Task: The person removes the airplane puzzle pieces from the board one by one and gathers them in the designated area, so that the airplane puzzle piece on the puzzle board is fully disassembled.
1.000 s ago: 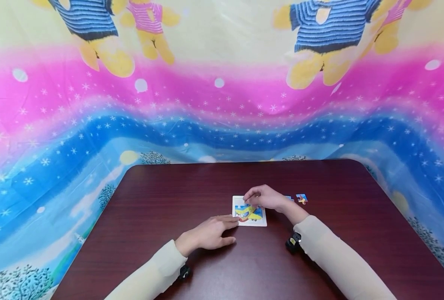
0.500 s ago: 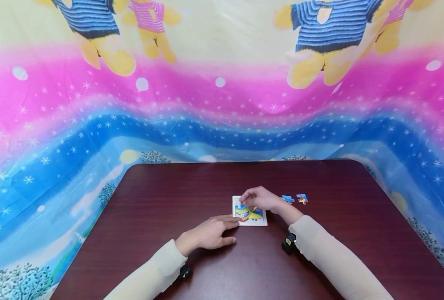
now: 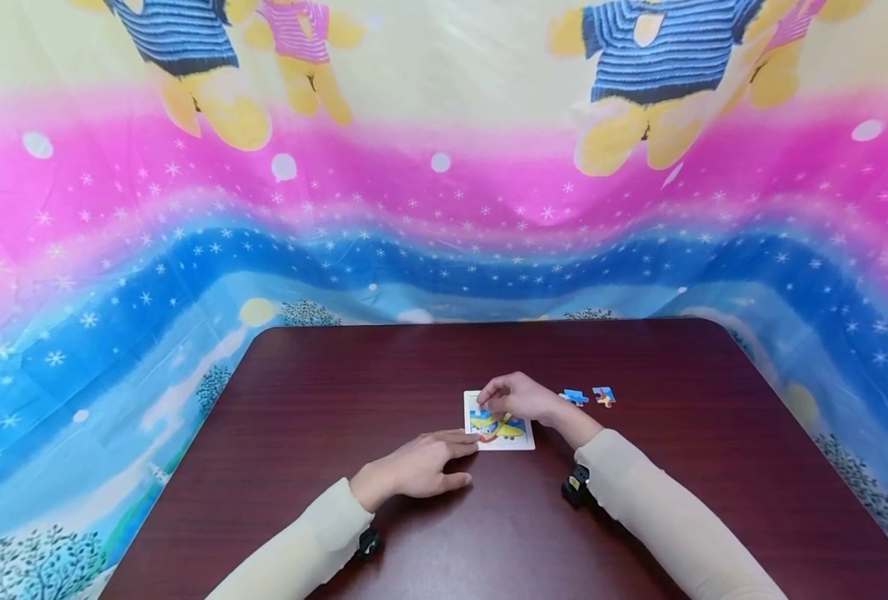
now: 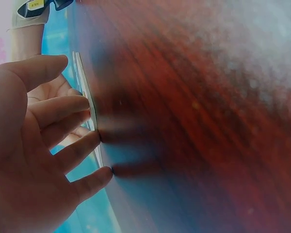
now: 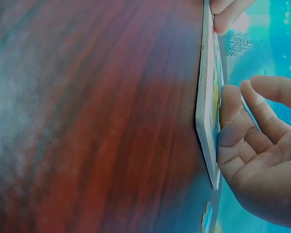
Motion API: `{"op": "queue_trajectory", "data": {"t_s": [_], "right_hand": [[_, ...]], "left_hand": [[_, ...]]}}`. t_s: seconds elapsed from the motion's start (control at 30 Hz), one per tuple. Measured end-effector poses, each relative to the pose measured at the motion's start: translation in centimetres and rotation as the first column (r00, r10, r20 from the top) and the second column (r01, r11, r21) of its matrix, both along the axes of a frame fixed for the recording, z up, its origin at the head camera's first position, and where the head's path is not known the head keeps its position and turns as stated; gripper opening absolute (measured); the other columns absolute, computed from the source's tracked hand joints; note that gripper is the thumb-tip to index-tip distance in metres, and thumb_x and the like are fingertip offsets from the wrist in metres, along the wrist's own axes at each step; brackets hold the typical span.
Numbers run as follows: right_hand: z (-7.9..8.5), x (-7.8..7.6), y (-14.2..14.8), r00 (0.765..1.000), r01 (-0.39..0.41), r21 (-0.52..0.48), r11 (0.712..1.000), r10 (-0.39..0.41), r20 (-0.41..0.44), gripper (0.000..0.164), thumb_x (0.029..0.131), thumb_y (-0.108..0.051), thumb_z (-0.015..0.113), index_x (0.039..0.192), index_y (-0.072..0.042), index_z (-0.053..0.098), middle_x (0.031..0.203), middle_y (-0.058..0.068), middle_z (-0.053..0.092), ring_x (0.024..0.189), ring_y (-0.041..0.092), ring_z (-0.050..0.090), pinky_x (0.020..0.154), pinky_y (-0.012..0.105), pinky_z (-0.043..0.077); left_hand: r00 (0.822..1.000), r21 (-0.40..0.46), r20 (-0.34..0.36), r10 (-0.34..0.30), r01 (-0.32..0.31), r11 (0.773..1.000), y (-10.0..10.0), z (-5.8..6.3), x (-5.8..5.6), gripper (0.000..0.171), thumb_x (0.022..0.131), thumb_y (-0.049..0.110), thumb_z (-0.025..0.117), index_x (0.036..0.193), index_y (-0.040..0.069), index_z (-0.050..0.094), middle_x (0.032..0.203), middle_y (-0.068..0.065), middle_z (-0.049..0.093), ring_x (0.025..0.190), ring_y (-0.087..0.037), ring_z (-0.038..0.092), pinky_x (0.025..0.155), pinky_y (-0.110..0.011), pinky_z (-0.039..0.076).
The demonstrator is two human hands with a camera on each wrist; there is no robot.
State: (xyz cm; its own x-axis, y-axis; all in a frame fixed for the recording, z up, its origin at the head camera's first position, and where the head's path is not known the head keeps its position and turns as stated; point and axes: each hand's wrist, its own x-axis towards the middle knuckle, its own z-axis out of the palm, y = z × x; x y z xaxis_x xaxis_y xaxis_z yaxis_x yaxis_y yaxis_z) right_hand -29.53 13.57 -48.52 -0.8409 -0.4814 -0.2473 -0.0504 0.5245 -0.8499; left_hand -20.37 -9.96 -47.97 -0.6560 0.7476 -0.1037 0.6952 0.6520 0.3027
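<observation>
A small white-framed jigsaw puzzle (image 3: 529, 443) with a yellow-and-blue picture lies flat on the table. My left hand (image 3: 425, 465) has its fingers extended, their tips touching the puzzle frame's left edge. In the left wrist view the fingertips meet the frame's edge (image 4: 86, 80). Over the upper part of the puzzle is my right hand (image 3: 522, 397), fingers bent down to the picture. The right wrist view has its curled fingers (image 5: 230, 104) against the board's face, close to the frame (image 5: 205, 114); whether they pinch a piece is hidden.
Two loose puzzle pieces lie right of the board: a mostly blue one (image 3: 575, 397) and a blue one with red and yellow (image 3: 603, 397). The dark red-brown table (image 3: 339, 375) has a printed cloth backdrop (image 3: 444, 250) around its far and side edges.
My right hand has shifted slightly left over the puzzle, uncovering more of the nearer loose piece. My left hand has stayed at the frame's edge.
</observation>
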Motion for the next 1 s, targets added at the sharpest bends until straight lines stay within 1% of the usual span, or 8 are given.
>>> {"op": "queue_trajectory", "data": {"t_s": [0.17,0.47,0.67,0.77,1.0], "right_hand": [[0.02,-0.05,-0.06,1.0,0.003,0.002,1.0,-0.003,-0.004,0.016,0.097,-0.013,0.062,0.108,-0.009,0.072,0.099,0.006,0.071,0.08,0.018,0.064,0.059,0.029,0.043],[-0.16,-0.16,-0.1,1.0,-0.004,0.005,1.0,0.004,-0.008,0.016,0.096,-0.01,0.06,0.107,-0.009,0.072,0.097,0.007,0.07,0.078,0.018,0.061,0.06,0.029,0.044],[-0.19,-0.26,-0.12,1.0,-0.004,-0.002,1.0,0.004,-0.015,0.016,0.095,-0.008,0.061,0.106,-0.008,0.072,0.097,0.007,0.069,0.075,0.017,0.055,0.059,0.028,0.042],[-0.1,-0.28,-0.19,1.0,-0.002,-0.004,1.0,0.002,-0.026,0.015,0.095,-0.007,0.062,0.106,-0.008,0.072,0.098,0.007,0.069,0.077,0.018,0.053,0.059,0.028,0.041],[0.02,-0.34,-0.4,0.998,0.002,-0.007,1.0,-0.002,-0.061,0.014,0.093,-0.006,0.065,0.105,-0.006,0.072,0.1,0.009,0.069,0.085,0.016,0.056,0.066,0.028,0.045]], "left_hand": [[1.0,-0.01,-0.003,-0.003,0.003,1.0,0.05,0.01,-0.07,0.053,0.101,0.037,0.056,0.147,0.012,0.052,0.156,0.001,0.045,0.147,-0.02,0.04,0.119,-0.037,0.036],[1.0,-0.025,0.018,0.0,0.001,1.0,0.08,0.14,-0.12,0.053,0.101,0.039,0.056,0.147,0.013,0.051,0.157,0.004,0.044,0.148,-0.019,0.038,0.119,-0.037,0.035],[1.0,-0.024,0.017,-0.005,0.005,1.0,0.05,0.14,-0.18,0.053,0.101,0.038,0.055,0.147,0.013,0.051,0.158,0.004,0.043,0.148,-0.019,0.038,0.119,-0.037,0.035],[1.0,-0.022,0.022,-0.002,0.002,1.0,0.04,0.13,-0.22,0.053,0.101,0.038,0.055,0.147,0.013,0.051,0.158,0.005,0.043,0.148,-0.019,0.038,0.119,-0.037,0.035],[0.999,-0.023,0.032,0.01,-0.009,1.0,0.07,0.04,-0.32,0.053,0.101,0.04,0.056,0.148,0.014,0.051,0.158,0.006,0.042,0.148,-0.018,0.037,0.119,-0.037,0.035]]}}
